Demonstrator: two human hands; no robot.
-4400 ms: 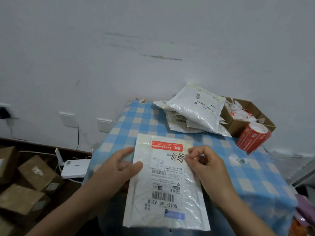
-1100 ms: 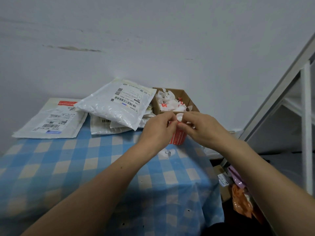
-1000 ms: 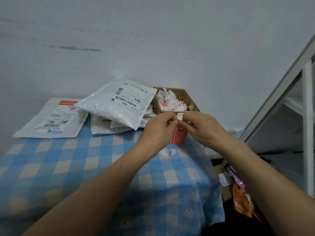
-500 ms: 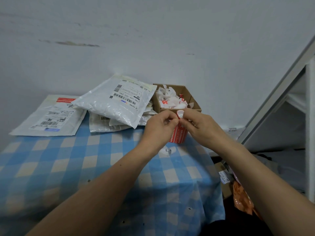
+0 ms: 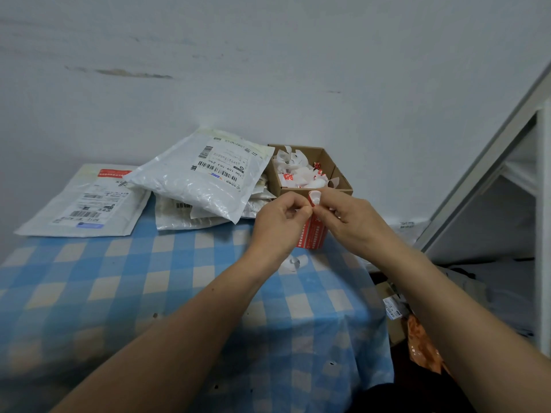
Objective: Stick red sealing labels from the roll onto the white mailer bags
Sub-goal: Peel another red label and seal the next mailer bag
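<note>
Pinching, apparently, a label end (image 5: 315,197) above the roll (image 5: 313,236): left hand (image 5: 280,223) and right hand (image 5: 344,217).

Makeshift home packing corner: blue checked tablecloth (image 5: 119,293), labelled mailer bags (image 5: 190,186) piled far left, scrap-filled cardboard box (image 5: 326,159) against bare, scuffed wall (image 5: 268,70).

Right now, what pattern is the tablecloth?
The tablecloth has blue and white checks; the head view shows it best.
</note>
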